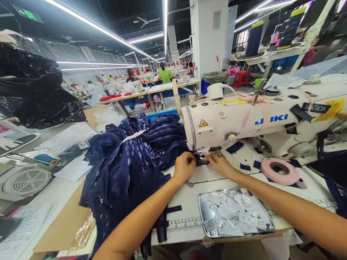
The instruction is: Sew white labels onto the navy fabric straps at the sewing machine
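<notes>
My left hand (185, 167) is closed at the left of the sewing machine's needle area, with a bit of dark navy fabric (189, 160) pinched in its fingertips. On the other side, my right hand (221, 165) has its fingers bent together close to the presser foot; what they hold is hidden. Both hands rest by the metal needle plate (202, 174) under the head of a white sewing machine (211, 122). A large heap of navy sheer garments (121, 155), tied with a pale strip (134, 135), lies beside my left hand.
A metal tray (200, 207) of white printed labels (235, 213) sits at the table's front edge. Right of it are a pink tape roll (280, 171) and navy scraps (235, 147). A black plastic bag (32, 90) stands at left. Other people work at machines farther back.
</notes>
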{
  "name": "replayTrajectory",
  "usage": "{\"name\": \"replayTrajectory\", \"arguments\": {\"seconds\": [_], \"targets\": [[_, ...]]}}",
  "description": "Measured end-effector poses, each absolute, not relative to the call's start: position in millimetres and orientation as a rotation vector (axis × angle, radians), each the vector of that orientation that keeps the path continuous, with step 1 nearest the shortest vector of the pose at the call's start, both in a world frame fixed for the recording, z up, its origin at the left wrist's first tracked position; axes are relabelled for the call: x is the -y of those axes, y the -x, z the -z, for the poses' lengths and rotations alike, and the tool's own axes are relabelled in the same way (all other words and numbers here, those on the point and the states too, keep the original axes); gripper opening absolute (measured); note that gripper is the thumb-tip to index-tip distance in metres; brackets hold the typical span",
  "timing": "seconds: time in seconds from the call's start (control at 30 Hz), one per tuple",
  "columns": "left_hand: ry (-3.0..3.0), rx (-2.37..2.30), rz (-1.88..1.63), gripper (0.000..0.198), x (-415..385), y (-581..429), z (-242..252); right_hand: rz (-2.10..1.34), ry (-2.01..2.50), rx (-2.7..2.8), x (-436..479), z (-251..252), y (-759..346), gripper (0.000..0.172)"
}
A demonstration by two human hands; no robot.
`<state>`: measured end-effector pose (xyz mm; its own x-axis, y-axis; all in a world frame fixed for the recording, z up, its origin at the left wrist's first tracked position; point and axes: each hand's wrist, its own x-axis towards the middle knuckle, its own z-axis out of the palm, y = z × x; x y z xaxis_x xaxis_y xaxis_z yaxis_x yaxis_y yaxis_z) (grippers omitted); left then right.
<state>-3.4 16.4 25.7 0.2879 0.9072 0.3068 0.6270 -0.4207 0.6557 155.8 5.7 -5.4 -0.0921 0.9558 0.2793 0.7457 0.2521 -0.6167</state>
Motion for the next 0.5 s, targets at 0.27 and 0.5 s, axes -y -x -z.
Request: {"name": "replayTrajectory", "arguments": {"seconds": [0.27,0.5], "targets": [[-1.942,-1.506,-0.923,0.014,-24.9,-13.6,-23.4,-0.462,1.559,1.912,-28.0,4.9,-148.2,0.021],[-1.967,-1.473,-0.946,0.016,-24.6,-13.8,-22.5,-0.511,1.628,1.876,-17.2,-2.8,-150.3,0.026]]}}
